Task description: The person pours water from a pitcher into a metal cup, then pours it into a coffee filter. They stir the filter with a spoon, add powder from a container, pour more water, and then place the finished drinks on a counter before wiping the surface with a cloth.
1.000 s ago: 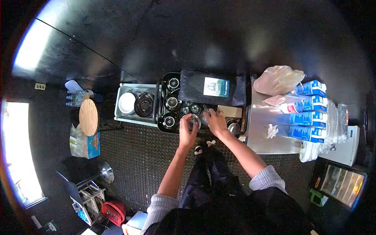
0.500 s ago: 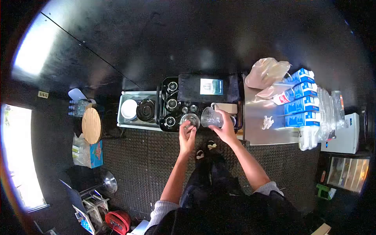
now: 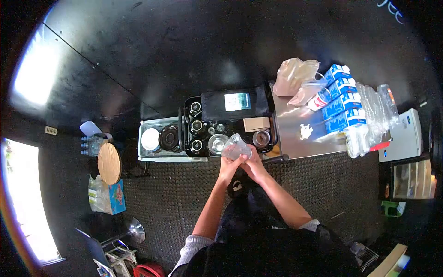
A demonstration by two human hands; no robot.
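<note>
A clear glass cup (image 3: 234,146) is held tilted between my two hands, above the front edge of the black tray (image 3: 184,138). My left hand (image 3: 230,167) is closed around its lower left side. On the right, my right hand (image 3: 253,167) wraps its base, with some fingers hidden behind the cup and the other hand. Just left of the cup, a round clear glass bowl or cup (image 3: 217,143) sits in the tray. Another clear glass (image 3: 261,138) stands at the tray's right end. Several dark cups (image 3: 196,127) line its left side.
A white rack (image 3: 146,154) with a white plate stack (image 3: 150,139) and black plates (image 3: 170,138) adjoins the tray. A brown box (image 3: 256,123) lies in the tray. Right, a steel counter (image 3: 295,143) carries blue cartons (image 3: 345,121), a plastic bag (image 3: 295,76) and stacked clear cups (image 3: 371,111).
My left hand has left the round glass in the tray and joined my right hand on the cup. The cup has moved slightly left and down. The camera view has shifted.
</note>
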